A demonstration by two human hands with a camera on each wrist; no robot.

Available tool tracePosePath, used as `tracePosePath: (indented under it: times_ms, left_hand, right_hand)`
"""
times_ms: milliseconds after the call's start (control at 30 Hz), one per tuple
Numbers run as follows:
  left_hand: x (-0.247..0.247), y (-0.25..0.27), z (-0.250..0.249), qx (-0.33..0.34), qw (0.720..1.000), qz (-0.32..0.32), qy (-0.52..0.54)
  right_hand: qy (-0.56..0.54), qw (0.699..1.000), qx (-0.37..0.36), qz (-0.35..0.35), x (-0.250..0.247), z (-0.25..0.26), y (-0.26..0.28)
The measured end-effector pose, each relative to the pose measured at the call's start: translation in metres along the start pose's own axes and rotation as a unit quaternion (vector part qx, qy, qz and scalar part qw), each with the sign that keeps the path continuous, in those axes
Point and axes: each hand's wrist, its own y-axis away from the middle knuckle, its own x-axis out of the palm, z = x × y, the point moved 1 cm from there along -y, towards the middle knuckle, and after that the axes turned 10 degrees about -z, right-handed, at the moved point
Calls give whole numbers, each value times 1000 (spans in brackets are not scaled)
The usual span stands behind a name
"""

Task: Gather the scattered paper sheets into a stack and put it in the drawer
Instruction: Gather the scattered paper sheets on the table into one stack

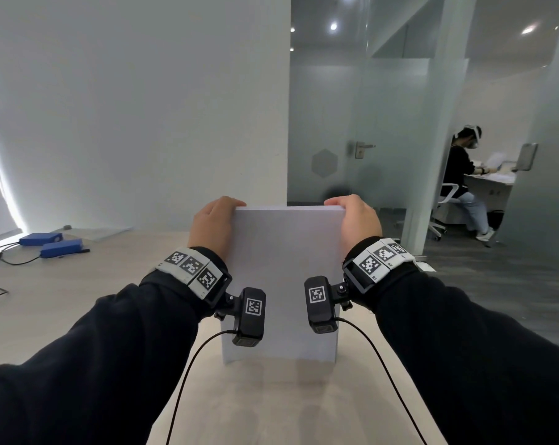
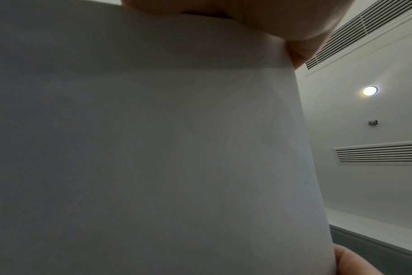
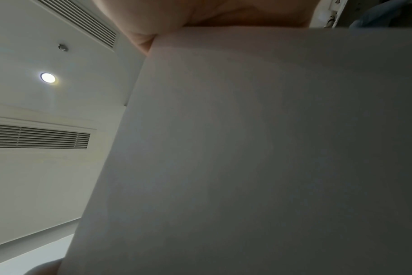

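Observation:
A stack of white paper sheets [image 1: 284, 264] stands upright on its lower edge on the pale wooden table [image 1: 271, 403] straight ahead of me. My left hand [image 1: 212, 220] grips its top left corner, fingers curled over the top edge. My right hand [image 1: 356, 216] grips the top right corner the same way. Paper [image 2: 153, 158] fills the left wrist view, and paper [image 3: 259, 158] fills most of the right wrist view, with ceiling beside it. No drawer is in view.
Two blue boxes [image 1: 52, 244] with black cables lie at the table's far left, a flat sheet [image 1: 95, 232] behind them. A white wall [image 1: 143, 107] stands behind the table. To the right, past a glass partition [image 1: 368, 139], a person [image 1: 464, 181] sits at a desk.

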Motion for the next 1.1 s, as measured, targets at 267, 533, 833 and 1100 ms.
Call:
tracePosePath:
  times_ms: [267, 533, 833, 1100]
  left_hand:
    - [-6, 13, 21, -63, 997, 14, 47]
    - [-9, 50, 92, -96, 987, 56, 112]
    - [-3, 46, 97, -108, 985, 59, 124]
    - [-8, 62, 121, -139, 983, 80, 89]
  right_hand:
    - [-32, 999, 24, 8, -3, -20, 14]
    - [-129, 982, 103, 96, -2, -87, 48]
    - [-160, 974, 117, 113, 5, -94, 53]
    - [-119, 975, 143, 123, 3, -119, 72]
